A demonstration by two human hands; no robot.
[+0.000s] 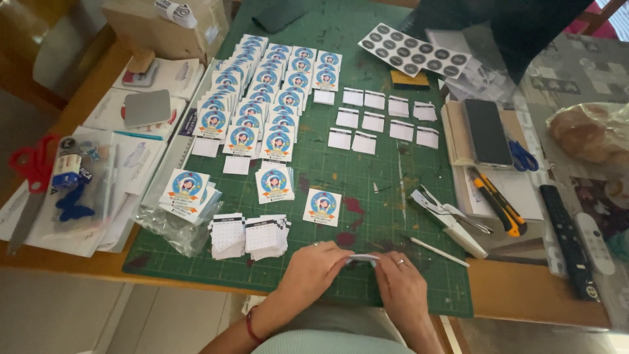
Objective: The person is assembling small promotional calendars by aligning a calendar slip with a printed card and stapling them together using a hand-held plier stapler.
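Both hands pinched one small white paper strip [362, 259] low in the middle: left hand [313, 267], then right hand [401, 285], over a green grid mat [367, 177]. Two stacks of square calendar pads [249, 236] sat lower left.

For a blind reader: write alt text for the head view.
Two bare hands, left hand and right hand, pinch a small white paper piece over a green gridded cutting mat covered with rows of square cartoon-printed cards.
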